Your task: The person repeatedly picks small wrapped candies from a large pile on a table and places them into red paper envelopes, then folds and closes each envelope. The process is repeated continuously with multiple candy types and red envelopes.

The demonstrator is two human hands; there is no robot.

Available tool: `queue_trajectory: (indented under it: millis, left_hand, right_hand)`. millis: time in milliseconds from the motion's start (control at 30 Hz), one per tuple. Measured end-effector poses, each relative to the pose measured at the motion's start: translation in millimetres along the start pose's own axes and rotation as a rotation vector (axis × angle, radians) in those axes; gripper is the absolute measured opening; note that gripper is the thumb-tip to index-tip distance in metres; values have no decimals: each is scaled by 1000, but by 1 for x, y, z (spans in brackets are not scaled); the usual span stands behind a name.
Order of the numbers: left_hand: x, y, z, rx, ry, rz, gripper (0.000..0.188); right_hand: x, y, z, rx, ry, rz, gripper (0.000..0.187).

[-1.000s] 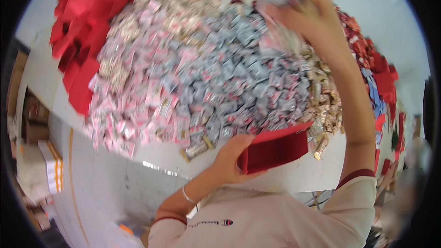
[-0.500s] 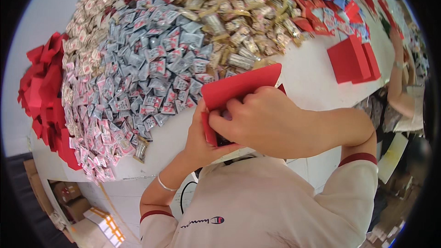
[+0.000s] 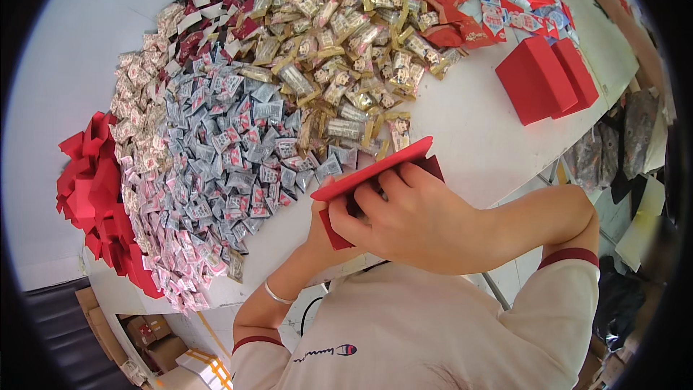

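Note:
A red cardboard box (image 3: pixel 336 230) is held in front of my chest, over the table's near edge. My left hand (image 3: pixel 323 244) grips it from the left and below, its fingers mostly hidden. The box's lid (image 3: pixel 375 167) stands raised on the far side, leaning over my knuckles. My right hand (image 3: pixel 415 220) reaches under the lid with bent fingers. Those fingertips are inside the box, so whatever they hold is hidden. Just beyond the lid lie gold-wrapped snacks (image 3: pixel 346 128) and small grey packets (image 3: pixel 238 144).
Pink packets (image 3: pixel 195 267), cream packets (image 3: pixel 141 112), dark red packets (image 3: pixel 209 22) and red packets (image 3: pixel 455 18) are heaped across the white table (image 3: pixel 476 152). Open red boxes (image 3: pixel 94 195) pile up at the left edge. Two red boxes (image 3: pixel 534 83) stand at the right.
The lid has tipped lower over my right hand, whose fingers are now more spread inside the box. The whole view has shifted, and another person's arm at the right is no longer seen.

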State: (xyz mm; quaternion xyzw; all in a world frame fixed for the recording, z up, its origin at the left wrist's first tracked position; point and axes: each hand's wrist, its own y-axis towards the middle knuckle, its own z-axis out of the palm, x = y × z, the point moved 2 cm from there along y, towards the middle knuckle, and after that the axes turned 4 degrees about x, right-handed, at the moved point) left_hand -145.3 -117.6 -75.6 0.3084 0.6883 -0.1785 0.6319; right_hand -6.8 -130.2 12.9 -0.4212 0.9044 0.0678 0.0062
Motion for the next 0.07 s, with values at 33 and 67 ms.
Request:
queue_trajectory:
  millis: [33, 67]
  left_hand:
    - [-2, 4, -2, 26, 27, 5, 52]
    - [-2, 8, -3, 27, 27, 13, 52]
  right_hand:
    - [-1, 0, -1, 36, 5, 0, 46]
    - [-2, -1, -1, 62, 7, 6, 46]
